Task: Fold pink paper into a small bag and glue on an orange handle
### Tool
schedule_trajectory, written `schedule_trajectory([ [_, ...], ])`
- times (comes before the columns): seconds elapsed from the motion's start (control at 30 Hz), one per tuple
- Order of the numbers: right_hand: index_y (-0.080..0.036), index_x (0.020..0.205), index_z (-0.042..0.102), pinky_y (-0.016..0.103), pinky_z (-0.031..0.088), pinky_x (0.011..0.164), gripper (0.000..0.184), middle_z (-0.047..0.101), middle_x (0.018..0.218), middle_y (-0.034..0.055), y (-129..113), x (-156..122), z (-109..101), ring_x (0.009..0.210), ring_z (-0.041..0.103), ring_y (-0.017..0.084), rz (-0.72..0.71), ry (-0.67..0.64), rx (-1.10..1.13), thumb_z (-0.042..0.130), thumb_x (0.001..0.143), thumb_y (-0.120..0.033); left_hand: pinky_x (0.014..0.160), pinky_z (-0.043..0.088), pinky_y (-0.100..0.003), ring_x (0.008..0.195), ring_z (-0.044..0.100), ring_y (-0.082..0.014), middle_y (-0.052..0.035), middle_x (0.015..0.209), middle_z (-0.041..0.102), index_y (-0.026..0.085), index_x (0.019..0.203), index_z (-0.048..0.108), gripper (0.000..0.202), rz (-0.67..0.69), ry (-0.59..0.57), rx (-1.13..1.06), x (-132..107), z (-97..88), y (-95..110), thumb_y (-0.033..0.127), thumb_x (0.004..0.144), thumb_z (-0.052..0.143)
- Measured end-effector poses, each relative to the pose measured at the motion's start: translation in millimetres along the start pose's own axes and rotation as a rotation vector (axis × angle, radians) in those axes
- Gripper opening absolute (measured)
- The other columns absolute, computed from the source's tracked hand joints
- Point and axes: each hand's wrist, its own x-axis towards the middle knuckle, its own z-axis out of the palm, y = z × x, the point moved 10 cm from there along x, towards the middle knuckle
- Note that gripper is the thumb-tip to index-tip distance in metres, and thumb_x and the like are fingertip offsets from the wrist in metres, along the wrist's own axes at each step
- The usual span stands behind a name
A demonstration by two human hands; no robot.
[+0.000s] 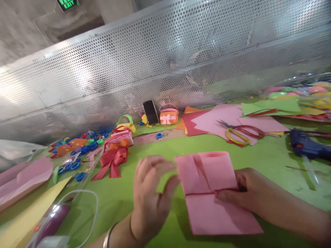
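Observation:
A folded sheet of pink paper (207, 210) is held above the green tabletop, with a crease across its middle and its upper part curling over in a loose loop. My right hand (256, 196) grips it at the right side, thumb on the front along the crease and fingers partly hidden behind. Beside the paper's left edge is my left hand (153, 194), slightly blurred, its thumb and fingers curved with a gap between them. Those fingertips are at the edge, but no hold on the paper shows.
Red-and-yellow-handled scissors (238, 132) lie on pink sheets (214, 119). A blue glue gun (307, 146) is at right. Behind stand a phone (150, 112) and a small orange paper bag (169, 116). Red bows (113, 162), blue rings (80, 176) and a white cable (97, 203) lie left.

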Motion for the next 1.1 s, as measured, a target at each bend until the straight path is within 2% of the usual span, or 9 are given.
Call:
schedule_trajectory([
  [0.1,-0.018,0.075,0.067,0.028,0.04,0.054,0.035,0.07,0.077,0.0057,-5.5,2.3,-3.2,0.067,0.06,0.021,-0.034,0.054,-0.027,0.065,0.071,-0.053,0.065,0.051,-0.024,0.072,0.061,-0.0147,-0.0038,0.079,0.067,0.019,0.082,0.068,0.007,0.321,-0.272,0.072,-22.6,36.1,46.1,0.024,0.085,0.065],
  [0.17,-0.019,0.079,0.066,0.028,0.043,0.057,0.031,0.071,0.08,0.0049,-10.0,1.7,-1.8,0.074,0.062,0.024,-0.089,0.063,-0.021,0.067,0.072,-0.049,0.073,0.056,-0.024,0.082,0.066,-0.0161,-0.0058,0.089,0.072,0.017,0.096,0.067,0.015,0.438,-0.486,0.029,-44.5,66.4,59.3,0.024,0.093,0.054],
  [0.27,-0.021,0.082,0.066,0.029,0.048,0.062,0.025,0.07,0.08,0.0039,-16.3,-1.6,2.5,0.077,0.064,0.024,-0.19,0.055,-0.009,0.062,0.08,-0.045,0.088,0.057,-0.028,0.098,0.067,-0.0196,-0.0087,0.109,0.071,0.015,0.105,0.065,0.02,0.495,-0.62,0.124,-66.9,94.4,54.6,0.024,0.095,0.05],
  [0.33,-0.021,0.075,0.066,0.03,0.048,0.063,0.027,0.068,0.076,0.0045,-22.9,-4.8,-1.9,0.073,0.062,0.022,-0.276,0.112,-0.056,0.056,0.084,-0.044,0.088,0.059,-0.034,0.104,0.065,-0.0255,-0.0137,0.128,0.062,0.014,0.103,0.065,0.028,0.523,-0.719,0.154,-79.9,106.8,48.1,0.038,0.088,0.062],
  [0.43,-0.022,0.065,0.064,0.03,0.047,0.063,0.032,0.066,0.073,0.0051,-31.5,-7.6,-14.4,0.07,0.059,0.021,-0.358,0.223,-0.175,0.057,0.083,-0.047,0.086,0.06,-0.037,0.108,0.063,-0.0314,-0.0163,0.143,0.049,0.016,0.091,0.066,0.036,0.435,-0.825,0.164,-87.1,116.0,33.8,0.045,0.073,0.077],
  [0.5,-0.021,0.061,0.063,0.028,0.043,0.056,0.035,0.062,0.066,0.0035,-28.2,-3.9,-22.1,0.064,0.055,0.019,-0.301,0.253,-0.25,0.06,0.078,-0.052,0.083,0.061,-0.038,0.112,0.061,-0.0349,-0.0155,0.146,0.044,0.018,0.089,0.067,0.031,0.368,-0.884,0.164,-88.9,120.5,27.5,0.041,0.071,0.08],
  [0.67,-0.02,0.055,0.054,0.026,0.035,0.049,0.044,0.047,0.053,-0.0012,-22.6,5.6,-37.4,0.055,0.045,0.015,-0.181,0.276,-0.333,0.053,0.076,-0.059,0.075,0.062,-0.034,0.109,0.063,-0.0322,-0.014,0.141,0.049,0.021,0.098,0.068,0.03,0.319,-0.915,0.12,-88.3,123.7,25.8,0.039,0.075,0.075],
  [0.83,-0.022,0.055,0.05,0.027,0.033,0.05,0.035,0.051,0.054,-0.0011,-25.2,14.1,-44.7,0.054,0.046,0.015,-0.163,0.321,-0.418,0.05,0.076,-0.05,0.101,0.051,-0.035,0.118,0.059,-0.0257,-0.0142,0.124,0.064,0.014,0.104,0.067,0.024,0.442,-0.776,-0.032,-84.5,110.6,38.5,0.029,0.086,0.061],
  [1.1,-0.024,0.063,0.045,0.028,0.031,0.048,0.023,0.056,0.057,-0.0004,-36.3,42.8,-69.9,0.053,0.052,0.017,-0.138,0.508,-0.627,0.06,0.073,-0.039,0.107,0.045,-0.033,0.125,0.055,-0.025,-0.0166,0.125,0.064,0.009,0.11,0.065,0.03,0.475,-0.768,-0.087,-85.7,107.5,42.3,0.03,0.092,0.054],
])
